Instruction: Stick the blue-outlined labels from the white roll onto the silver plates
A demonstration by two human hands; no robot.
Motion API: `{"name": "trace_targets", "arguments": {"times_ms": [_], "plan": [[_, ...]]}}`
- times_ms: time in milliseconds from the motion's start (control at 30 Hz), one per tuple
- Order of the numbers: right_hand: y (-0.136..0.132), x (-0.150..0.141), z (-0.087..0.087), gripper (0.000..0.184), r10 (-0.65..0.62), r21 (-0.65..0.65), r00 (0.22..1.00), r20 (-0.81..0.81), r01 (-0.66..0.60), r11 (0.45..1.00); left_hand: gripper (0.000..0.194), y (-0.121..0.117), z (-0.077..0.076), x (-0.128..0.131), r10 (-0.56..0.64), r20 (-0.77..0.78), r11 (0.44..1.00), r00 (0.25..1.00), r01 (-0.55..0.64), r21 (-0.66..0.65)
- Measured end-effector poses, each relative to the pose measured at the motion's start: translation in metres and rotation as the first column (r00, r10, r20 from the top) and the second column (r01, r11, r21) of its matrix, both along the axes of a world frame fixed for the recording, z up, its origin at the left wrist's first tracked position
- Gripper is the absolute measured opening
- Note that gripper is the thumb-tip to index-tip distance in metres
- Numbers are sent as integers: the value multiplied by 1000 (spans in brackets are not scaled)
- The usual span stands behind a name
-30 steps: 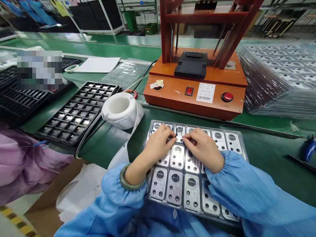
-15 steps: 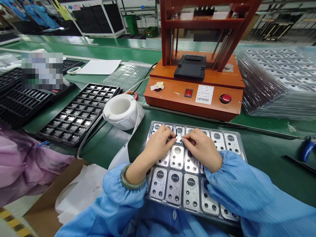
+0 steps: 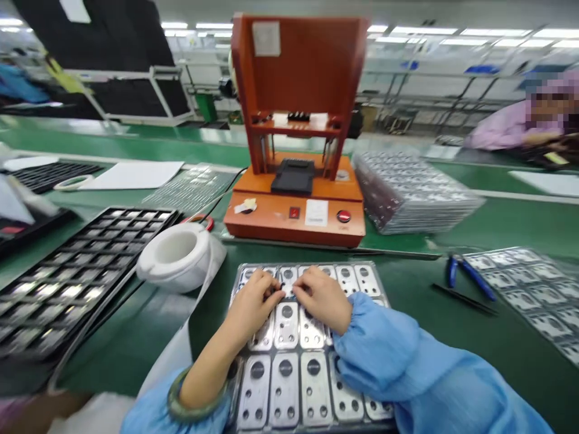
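Note:
A clear plastic tray point(image 3: 382, 289) lies in front of me, with rows of silver metal plates point(image 3: 286, 389) that have round dark openings. My left hand point(image 3: 254, 304) is over its far rows, thumb and fingers pinched at the left side of a plate point(image 3: 288, 277) in the back row. From the other side, my right hand point(image 3: 323, 299) is closed in a pinch near the same plate's right edge. Whatever sits between the fingertips is small and blurred. A green bangle point(image 3: 192, 405) circles my left wrist.
An orange press point(image 3: 294, 223) stands behind the tray, with stacked plastic trays point(image 3: 411, 193) to its right. Leftward are a white roll point(image 3: 174, 265) and a black compartment tray point(image 3: 85, 265). Blue-handled pliers point(image 3: 473, 276), tweezers point(image 3: 464, 299) and another plate tray point(image 3: 529, 289) lie right. Another person point(image 3: 506, 129) sits far right.
The view has tilted up and swung right, bringing the pliers and the right-hand tray into sight. Both hands stay pinched at the same back-row plate.

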State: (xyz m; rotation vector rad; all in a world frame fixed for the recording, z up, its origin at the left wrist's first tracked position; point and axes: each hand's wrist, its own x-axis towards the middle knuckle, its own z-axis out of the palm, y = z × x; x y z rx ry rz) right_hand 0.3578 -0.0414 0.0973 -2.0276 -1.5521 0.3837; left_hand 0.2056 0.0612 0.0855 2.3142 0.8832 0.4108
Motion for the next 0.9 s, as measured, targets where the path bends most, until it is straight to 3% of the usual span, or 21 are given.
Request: {"name": "trace_targets", "arguments": {"times_ms": [233,567,800,900], "plan": [[7,1,-5,10,-32,11,999,-1,32,999,18,15,-9,1,-11,-4,1000,1000,11,-6],[13,3,-9,16,-36,-31,999,-35,35,999,18,24,-7,10,-41,-52,999,998,40,-26],[13,4,-5,15,-50,-42,998,-30,48,998,21,27,-13,12,-15,0,1000,1000,15,-21],[12,4,0,17,-47,-56,998,-31,45,997,19,24,-7,12,-26,-27,999,999,25,-30]]}}
